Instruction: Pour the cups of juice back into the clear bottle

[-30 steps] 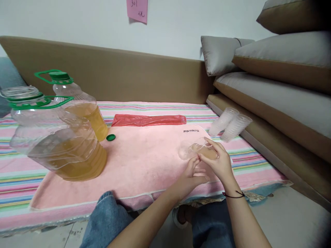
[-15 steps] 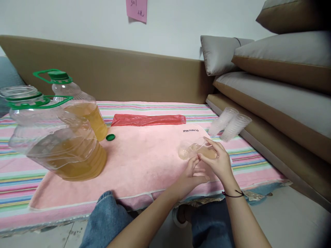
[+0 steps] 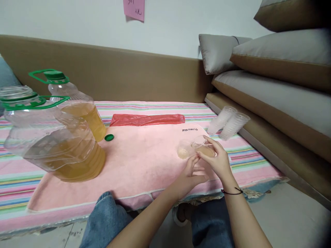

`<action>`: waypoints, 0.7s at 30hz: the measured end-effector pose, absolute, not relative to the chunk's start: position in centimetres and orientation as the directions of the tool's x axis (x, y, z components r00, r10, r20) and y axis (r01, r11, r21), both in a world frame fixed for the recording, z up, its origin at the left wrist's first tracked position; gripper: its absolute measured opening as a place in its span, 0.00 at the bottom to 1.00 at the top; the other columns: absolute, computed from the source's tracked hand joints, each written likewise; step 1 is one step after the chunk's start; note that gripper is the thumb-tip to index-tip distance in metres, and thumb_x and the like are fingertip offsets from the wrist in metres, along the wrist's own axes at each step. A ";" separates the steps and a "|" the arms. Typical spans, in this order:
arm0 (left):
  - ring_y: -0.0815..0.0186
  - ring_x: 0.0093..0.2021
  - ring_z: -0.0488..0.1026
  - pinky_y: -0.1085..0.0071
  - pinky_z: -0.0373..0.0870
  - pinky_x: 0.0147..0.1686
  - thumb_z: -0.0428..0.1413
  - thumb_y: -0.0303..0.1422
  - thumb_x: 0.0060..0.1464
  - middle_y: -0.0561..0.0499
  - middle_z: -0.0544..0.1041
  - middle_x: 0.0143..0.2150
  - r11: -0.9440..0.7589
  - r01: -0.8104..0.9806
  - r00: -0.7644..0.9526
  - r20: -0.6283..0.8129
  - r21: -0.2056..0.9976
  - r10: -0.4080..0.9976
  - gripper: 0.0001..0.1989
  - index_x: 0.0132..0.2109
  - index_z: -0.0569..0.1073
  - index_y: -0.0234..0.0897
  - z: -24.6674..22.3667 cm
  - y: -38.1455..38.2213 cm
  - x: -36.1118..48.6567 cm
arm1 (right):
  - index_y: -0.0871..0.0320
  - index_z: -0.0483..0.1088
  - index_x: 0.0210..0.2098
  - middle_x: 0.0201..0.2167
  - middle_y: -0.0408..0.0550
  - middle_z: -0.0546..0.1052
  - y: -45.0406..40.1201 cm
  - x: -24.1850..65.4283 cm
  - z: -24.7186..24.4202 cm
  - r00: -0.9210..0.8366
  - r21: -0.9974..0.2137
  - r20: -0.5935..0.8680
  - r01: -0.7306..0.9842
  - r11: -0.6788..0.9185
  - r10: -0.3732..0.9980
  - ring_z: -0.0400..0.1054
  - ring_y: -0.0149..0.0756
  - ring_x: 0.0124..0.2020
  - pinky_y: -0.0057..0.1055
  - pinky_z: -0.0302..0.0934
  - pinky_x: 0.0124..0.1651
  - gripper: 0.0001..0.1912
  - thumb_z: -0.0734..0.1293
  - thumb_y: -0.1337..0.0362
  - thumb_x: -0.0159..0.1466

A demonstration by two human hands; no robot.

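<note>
My right hand [image 3: 216, 158] grips a clear plastic cup [image 3: 205, 150] with pale yellowish liquid in it, thumb and fingers at its rim. Beside it on the left, another clear cup [image 3: 183, 150] with some liquid stands on the pink towel [image 3: 144, 155]. My left hand [image 3: 192, 174] is just in front of the cups, its fingers apart and its fingertips near my right thumb; nothing is seen in its palm. At the left stand an uncapped large jug [image 3: 74, 155] of amber liquid and, behind it, a capped jug [image 3: 97, 120].
A green cap [image 3: 109, 137] lies by the jugs. Behind the towel is a red plastic bag [image 3: 147, 120]. Two stacks of clear cups [image 3: 234, 126] lie on the striped cloth [image 3: 250, 162] at right, beside piled cushions [image 3: 271, 89].
The view has shifted slightly. The cup in my right hand appears a little more upright, while my left hand stays almost in the same place.
</note>
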State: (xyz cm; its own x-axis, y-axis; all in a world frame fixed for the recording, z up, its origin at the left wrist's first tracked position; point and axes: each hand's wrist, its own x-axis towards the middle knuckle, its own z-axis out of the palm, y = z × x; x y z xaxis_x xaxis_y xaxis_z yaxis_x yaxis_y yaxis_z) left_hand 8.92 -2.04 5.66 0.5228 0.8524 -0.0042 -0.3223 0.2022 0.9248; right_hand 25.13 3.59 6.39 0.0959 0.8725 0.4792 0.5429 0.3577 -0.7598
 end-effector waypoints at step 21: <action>0.50 0.65 0.59 0.53 0.63 0.56 0.62 0.35 0.51 0.44 0.45 0.74 0.175 -0.278 0.542 0.004 0.945 0.840 0.38 0.66 0.55 0.48 5.2 -2.2 8.6 | 0.49 0.68 0.54 0.49 0.49 0.77 4.2 25.6 6.5 0.284 -0.947 0.203 -0.187 0.262 0.937 0.72 0.44 0.52 0.47 0.64 0.58 0.29 0.75 0.56 0.53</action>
State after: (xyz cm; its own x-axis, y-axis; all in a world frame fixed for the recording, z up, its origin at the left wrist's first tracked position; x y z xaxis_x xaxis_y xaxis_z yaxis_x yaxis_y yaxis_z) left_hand 8.61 -2.21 5.16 0.5419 0.8404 0.0040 -0.2777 0.1746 0.9447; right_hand 25.60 4.18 6.54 0.2836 0.9371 0.2035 -0.1866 0.2620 -0.9469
